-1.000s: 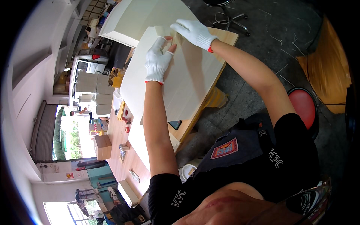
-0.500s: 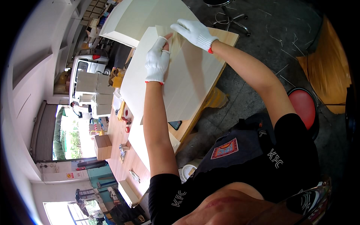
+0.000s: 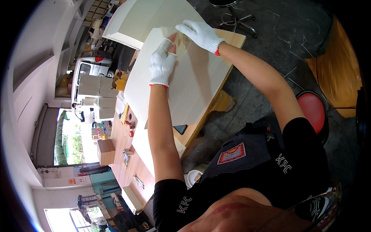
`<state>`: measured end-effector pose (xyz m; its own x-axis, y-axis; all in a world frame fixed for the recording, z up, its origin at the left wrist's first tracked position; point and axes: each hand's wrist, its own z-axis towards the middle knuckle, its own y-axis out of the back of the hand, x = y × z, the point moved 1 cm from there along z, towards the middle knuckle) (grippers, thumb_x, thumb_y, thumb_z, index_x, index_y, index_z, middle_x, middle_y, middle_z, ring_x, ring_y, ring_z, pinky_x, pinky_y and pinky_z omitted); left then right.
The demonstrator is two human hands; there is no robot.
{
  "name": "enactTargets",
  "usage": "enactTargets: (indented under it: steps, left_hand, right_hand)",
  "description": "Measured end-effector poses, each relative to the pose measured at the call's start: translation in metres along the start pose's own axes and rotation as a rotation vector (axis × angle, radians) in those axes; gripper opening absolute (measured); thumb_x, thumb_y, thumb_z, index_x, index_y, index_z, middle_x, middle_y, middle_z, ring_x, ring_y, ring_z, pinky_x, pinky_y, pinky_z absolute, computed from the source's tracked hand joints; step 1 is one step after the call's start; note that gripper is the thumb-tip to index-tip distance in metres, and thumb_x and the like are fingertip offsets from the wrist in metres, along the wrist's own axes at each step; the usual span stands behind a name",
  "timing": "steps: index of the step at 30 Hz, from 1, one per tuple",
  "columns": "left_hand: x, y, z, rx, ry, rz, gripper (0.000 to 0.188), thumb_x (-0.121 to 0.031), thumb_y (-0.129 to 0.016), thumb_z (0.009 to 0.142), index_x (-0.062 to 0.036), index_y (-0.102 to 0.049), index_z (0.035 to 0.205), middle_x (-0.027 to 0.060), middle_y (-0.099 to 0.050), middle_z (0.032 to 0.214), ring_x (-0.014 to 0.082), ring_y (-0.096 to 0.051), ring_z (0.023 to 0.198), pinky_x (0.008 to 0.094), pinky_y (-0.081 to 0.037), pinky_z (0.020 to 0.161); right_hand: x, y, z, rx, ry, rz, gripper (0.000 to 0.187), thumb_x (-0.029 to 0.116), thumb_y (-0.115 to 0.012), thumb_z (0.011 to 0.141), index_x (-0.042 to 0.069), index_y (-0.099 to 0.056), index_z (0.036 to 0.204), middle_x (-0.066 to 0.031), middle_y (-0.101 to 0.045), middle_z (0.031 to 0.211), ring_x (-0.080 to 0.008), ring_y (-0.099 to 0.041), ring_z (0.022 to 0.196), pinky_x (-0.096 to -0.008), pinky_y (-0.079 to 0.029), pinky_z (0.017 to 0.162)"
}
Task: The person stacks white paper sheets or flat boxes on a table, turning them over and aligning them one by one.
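Note:
Both my hands wear white knit gloves with red cuffs, over pale, smooth sheets (image 3: 154,104) on the wooden table. My left hand (image 3: 161,62) has a bare forefinger and thumb, stretched out and apart beside a thin, pale, see-through strip (image 3: 181,48). This strip lies wrinkled across the sheet between my hands; its material is unclear. Over its far right edge rests my right hand (image 3: 201,36), open, with fingers extended and its thumb hidden. Beyond my hands stands a large pale curved panel (image 3: 154,19).
A dark phone (image 3: 180,128) lies by the table's near edge. Left on the table are a cardboard box (image 3: 105,151), a tape roll (image 3: 127,152) and a long white box (image 3: 132,199). A red stool (image 3: 311,112) stands right; a wheeled stool (image 3: 231,17) stands beyond the table.
My left forefinger and thumb have shifted slightly and spread a little more. My right hand stays nearly still over the strip.

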<state>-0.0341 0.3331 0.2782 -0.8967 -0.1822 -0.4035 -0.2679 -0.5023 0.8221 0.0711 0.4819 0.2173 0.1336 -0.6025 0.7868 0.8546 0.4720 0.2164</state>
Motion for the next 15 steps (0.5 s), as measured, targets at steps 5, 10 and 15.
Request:
enactTargets:
  steps: [5, 10, 15]
  left_hand:
    - [-0.009, 0.002, 0.002, 0.069, 0.027, 0.055, 0.023, -0.023, -0.063, 0.094, -0.0172, -0.067, 0.116, 0.0114, -0.073, 0.107, 0.0296, -0.068, 0.105, 0.0347, -0.052, 0.087]
    - [0.003, -0.003, 0.001, 0.028, -0.047, 0.062, 0.028, -0.025, -0.072, 0.088, -0.0155, -0.067, 0.114, 0.0125, -0.072, 0.106, 0.0302, -0.068, 0.104, 0.0368, -0.052, 0.085]
    - [-0.001, 0.000, 0.002, 0.056, 0.007, 0.049, 0.031, -0.027, -0.075, 0.085, -0.0161, -0.067, 0.113, 0.0143, -0.071, 0.107, 0.0322, -0.068, 0.103, 0.0379, -0.052, 0.085]
  right_hand:
    - [-0.008, -0.002, 0.002, -0.030, 0.008, -0.034, 0.045, 0.047, -0.049, 0.098, 0.004, -0.058, 0.088, -0.0177, -0.061, 0.076, -0.0389, -0.059, 0.075, -0.0464, -0.044, 0.068]
    - [-0.005, -0.002, 0.002, -0.013, -0.008, -0.030, 0.044, 0.048, -0.049, 0.098, 0.005, -0.058, 0.087, -0.0174, -0.061, 0.076, -0.0384, -0.059, 0.075, -0.0468, -0.044, 0.068]
    - [-0.006, -0.003, 0.001, -0.037, 0.013, -0.012, 0.044, 0.047, -0.049, 0.098, 0.005, -0.058, 0.089, -0.0174, -0.062, 0.078, -0.0390, -0.060, 0.077, -0.0475, -0.044, 0.069]
